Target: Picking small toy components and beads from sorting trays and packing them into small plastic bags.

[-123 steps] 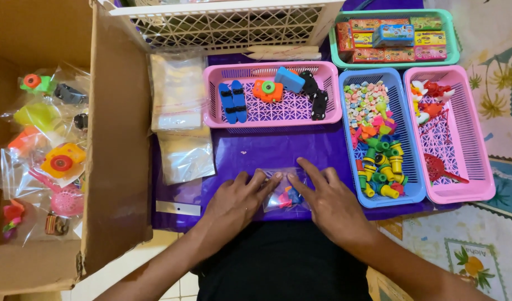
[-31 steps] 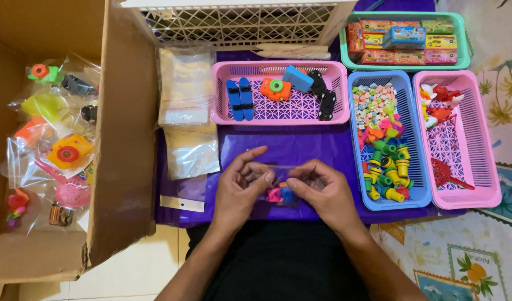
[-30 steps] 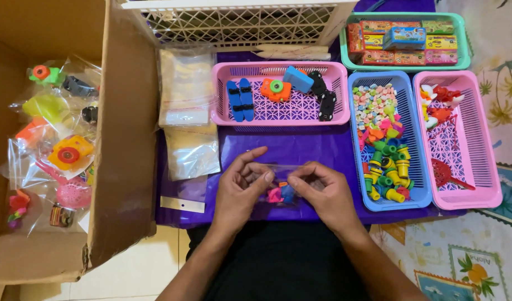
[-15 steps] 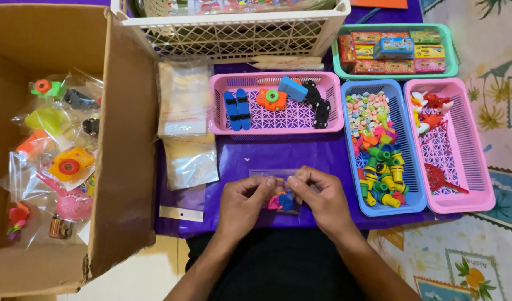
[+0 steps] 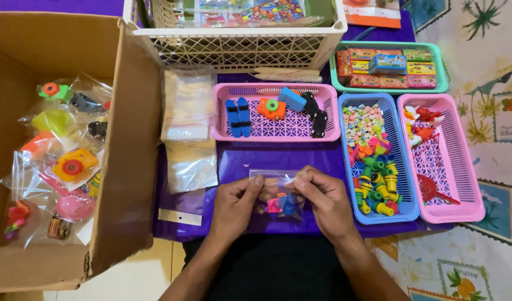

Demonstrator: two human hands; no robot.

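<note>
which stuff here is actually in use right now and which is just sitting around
In use: left hand, right hand, clear bag of small toys.

Lying about: pink basket, blue basket, cardboard box, empty clear bags.

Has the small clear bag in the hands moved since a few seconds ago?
No. The clear bag sits on the purple mat just below the pink basket, as before; the camera shifted.

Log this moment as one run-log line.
left hand: pinches clear bag | right hand: pinches same bag | bag: small toys inside, over purple mat | beside: blue basket
</note>
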